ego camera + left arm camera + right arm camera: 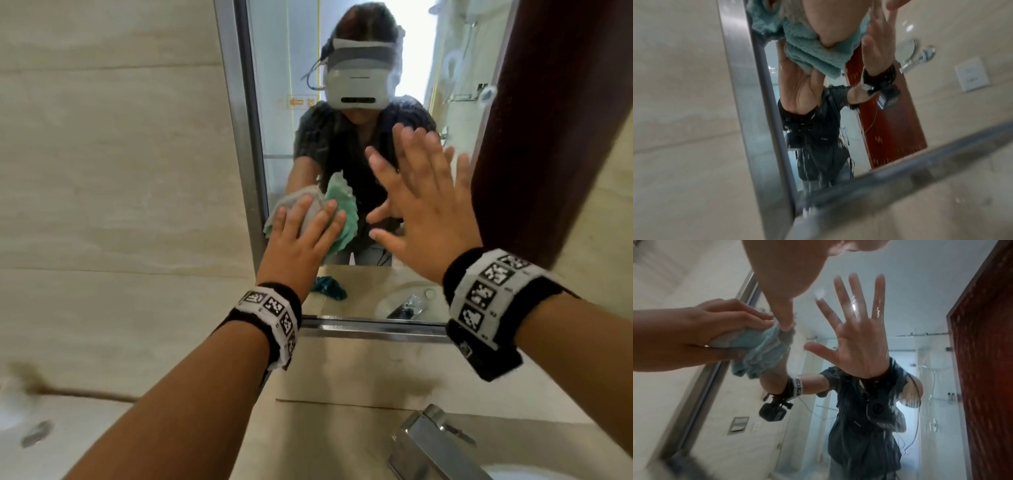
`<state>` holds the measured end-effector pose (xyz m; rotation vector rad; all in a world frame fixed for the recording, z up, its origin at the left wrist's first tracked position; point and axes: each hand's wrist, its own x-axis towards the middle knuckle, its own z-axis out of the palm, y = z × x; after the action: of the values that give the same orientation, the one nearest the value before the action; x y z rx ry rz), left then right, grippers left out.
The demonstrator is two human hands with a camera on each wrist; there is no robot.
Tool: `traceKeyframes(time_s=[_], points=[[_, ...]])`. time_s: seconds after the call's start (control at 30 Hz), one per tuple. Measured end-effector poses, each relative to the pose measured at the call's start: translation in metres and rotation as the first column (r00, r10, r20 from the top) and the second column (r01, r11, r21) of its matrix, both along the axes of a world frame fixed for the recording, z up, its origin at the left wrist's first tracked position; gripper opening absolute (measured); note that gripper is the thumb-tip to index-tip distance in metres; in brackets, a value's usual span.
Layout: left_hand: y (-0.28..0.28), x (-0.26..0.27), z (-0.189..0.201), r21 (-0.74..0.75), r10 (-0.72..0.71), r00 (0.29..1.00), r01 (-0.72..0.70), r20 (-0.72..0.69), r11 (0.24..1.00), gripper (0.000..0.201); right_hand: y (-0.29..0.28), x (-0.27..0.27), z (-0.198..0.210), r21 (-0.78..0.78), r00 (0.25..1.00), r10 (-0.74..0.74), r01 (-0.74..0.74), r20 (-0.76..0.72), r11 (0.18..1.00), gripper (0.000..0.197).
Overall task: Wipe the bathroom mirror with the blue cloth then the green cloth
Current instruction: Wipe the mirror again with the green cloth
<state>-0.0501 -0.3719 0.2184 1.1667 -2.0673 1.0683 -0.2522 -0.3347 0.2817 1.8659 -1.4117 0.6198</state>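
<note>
My left hand [301,233] holds a bunched green cloth [344,222] against the bathroom mirror [291,102], low down by its left frame. Its fingers lie over the cloth [760,350], and the right wrist view shows the thumb under it. The left wrist view has the same cloth [818,53] pressed on the glass. My right hand [421,205] is flat with its fingers spread, at the glass to the right of the cloth; I cannot tell whether it touches. The blue cloth [329,287] shows only as a reflection, lying on the counter.
A steel frame [370,327] edges the mirror. Below it is a beige counter [342,370] with a chrome faucet [435,442] and a white basin [548,474]. Tiled wall [120,171] fills the left. A dark red door [565,120] shows at the right.
</note>
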Motion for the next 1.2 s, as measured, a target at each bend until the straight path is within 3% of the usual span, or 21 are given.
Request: traceKeyframes(time_s=[0.1, 0.2, 0.37, 0.53, 0.6, 0.73, 0.9, 1.07, 1.2], points=[[0.0, 0.003, -0.034, 0.016, 0.006, 0.999, -0.007, 0.034, 1.0, 0.085, 0.003, 0.004, -0.036, 0.119, 0.999, -0.049, 0.049, -0.002, 0.992, 0.107], [0.003, 0.004, -0.045, 0.045, 0.023, 0.999, -0.025, 0.043, 0.999, 0.086, -0.001, 0.005, -0.046, 0.224, 0.992, -0.122, 0.122, -0.011, 0.967, 0.107], [0.008, 0.005, -0.019, 0.064, -0.013, 1.0, 0.013, 0.006, 0.998, 0.093, -0.006, 0.008, -0.048, 0.223, 0.987, -0.163, 0.16, -0.009, 0.961, 0.107], [-0.004, -0.004, 0.011, -0.044, -0.038, 0.993, 0.033, -0.113, 0.998, 0.094, -0.01, 0.008, -0.053, 0.156, 0.987, -0.159, 0.159, -0.015, 0.975, 0.108], [-0.007, -0.002, -0.006, -0.058, -0.048, 0.998, 0.046, -0.03, 0.997, 0.092, -0.011, 0.006, -0.056, 0.134, 0.988, -0.155, 0.156, -0.018, 0.979, 0.111], [-0.005, 0.012, -0.075, 0.027, -0.076, 0.977, 0.072, 0.201, 0.997, 0.084, -0.012, 0.005, -0.057, 0.13, 0.991, -0.135, 0.136, -0.019, 0.982, 0.117], [0.002, 0.027, -0.125, 0.122, -0.078, 0.936, 0.038, 0.342, 0.992, 0.074, -0.012, 0.006, -0.058, 0.137, 0.99, -0.141, 0.143, -0.02, 0.98, 0.122], [0.004, 0.019, -0.102, 0.091, -0.1, 0.943, 0.075, 0.318, 0.993, 0.068, -0.012, 0.007, -0.059, 0.124, 0.99, -0.138, 0.138, -0.007, 0.983, 0.123], [0.002, -0.006, -0.047, 0.013, -0.05, 0.991, 0.049, 0.12, 0.999, 0.083, -0.013, 0.006, -0.061, 0.111, 0.99, -0.137, 0.138, -0.01, 0.984, 0.118]])
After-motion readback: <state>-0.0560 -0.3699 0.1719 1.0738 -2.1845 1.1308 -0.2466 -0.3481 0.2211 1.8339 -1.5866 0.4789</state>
